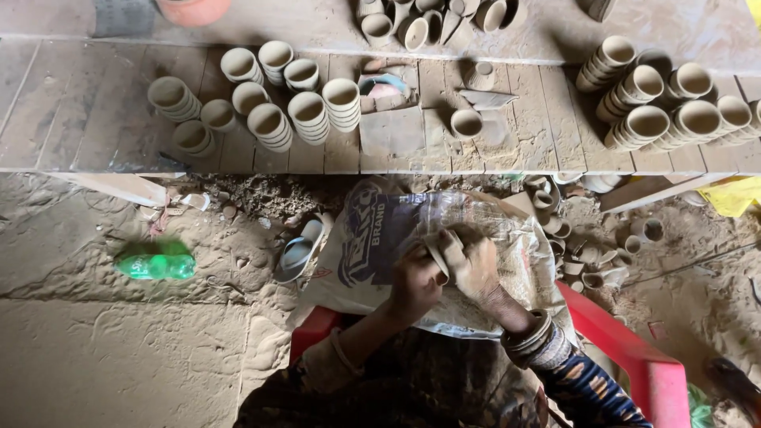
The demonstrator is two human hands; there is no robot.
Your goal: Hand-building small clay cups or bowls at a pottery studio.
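Observation:
Both my hands meet over my lap above a printed plastic sack (380, 230). My right hand (476, 265), coated in clay, grips a small clay cup (438, 254) from the right. My left hand (414, 285) holds the same cup from the left and below. The cup is tilted, and its rim is partly hidden by my fingers. Bangles sit on my right wrist above a patterned sleeve.
A wooden plank shelf (396, 143) ahead carries stacks of clay cups at left (269, 119) and right (658, 103). Loose cups lie on the dirt at right (571, 246). A green plastic bottle (155, 263) and a sandal (300, 252) lie at left. A red chair (642, 357) is under me.

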